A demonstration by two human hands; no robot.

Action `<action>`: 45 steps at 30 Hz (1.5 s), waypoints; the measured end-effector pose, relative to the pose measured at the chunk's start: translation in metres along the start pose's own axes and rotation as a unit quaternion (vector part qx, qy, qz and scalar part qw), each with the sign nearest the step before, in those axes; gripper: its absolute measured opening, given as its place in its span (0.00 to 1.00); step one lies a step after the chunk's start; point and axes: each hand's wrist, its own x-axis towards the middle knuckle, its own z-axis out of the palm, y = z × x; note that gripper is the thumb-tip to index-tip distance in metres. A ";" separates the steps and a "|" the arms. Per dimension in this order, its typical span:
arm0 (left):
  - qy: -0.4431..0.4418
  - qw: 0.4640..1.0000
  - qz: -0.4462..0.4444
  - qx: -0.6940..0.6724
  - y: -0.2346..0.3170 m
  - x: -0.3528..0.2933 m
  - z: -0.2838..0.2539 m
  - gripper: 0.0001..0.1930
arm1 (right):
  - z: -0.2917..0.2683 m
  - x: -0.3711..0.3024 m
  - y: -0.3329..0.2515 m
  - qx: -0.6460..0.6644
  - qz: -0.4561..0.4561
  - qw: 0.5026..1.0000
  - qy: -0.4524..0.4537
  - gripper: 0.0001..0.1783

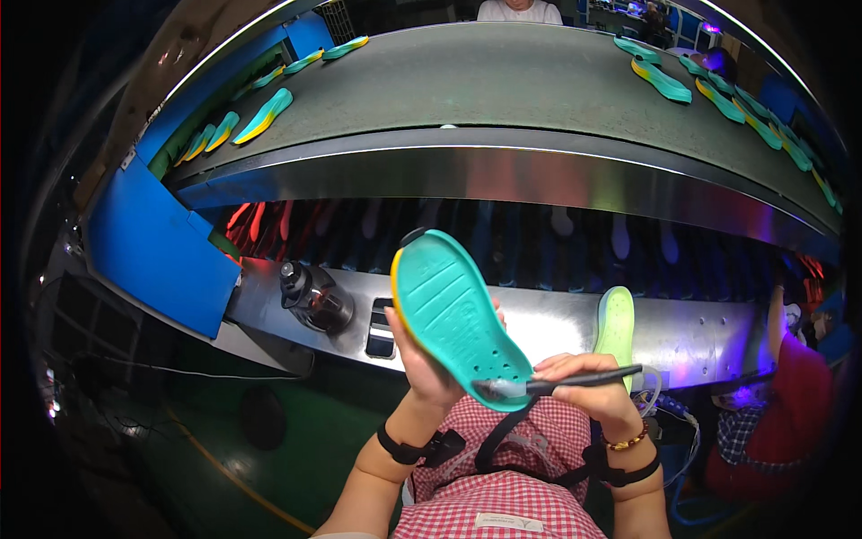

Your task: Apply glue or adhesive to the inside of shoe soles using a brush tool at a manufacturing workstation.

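Head view: I see L hand (429,359) gripping teal sole (453,314) from behind, held up, tilted, over lap. R hand (588,382) closed on dark brush (557,384), tip touching sole's heel end. Green sole (616,323) leans on steel ledge (700,332) beyond; bottle (314,296) at left.

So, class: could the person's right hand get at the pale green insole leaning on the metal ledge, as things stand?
Probably not freely: the right hand grips a dark brush, so it is occupied. The pale green insole stands just behind it with nothing between, so the path itself looks open.
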 end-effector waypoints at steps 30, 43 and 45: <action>-0.156 0.858 -0.403 0.276 0.028 -0.008 -0.009 0.30 | -0.010 0.005 -0.066 -0.234 -0.054 0.935 -0.262 0.14; -0.106 0.890 -0.234 0.376 0.056 -0.022 0.020 0.26 | -0.017 -0.020 -0.026 -0.238 -0.082 0.963 -0.097 0.12; -0.066 0.902 -0.238 0.354 0.060 -0.022 -0.002 0.27 | -0.011 -0.026 -0.034 -0.284 -0.072 0.948 -0.124 0.13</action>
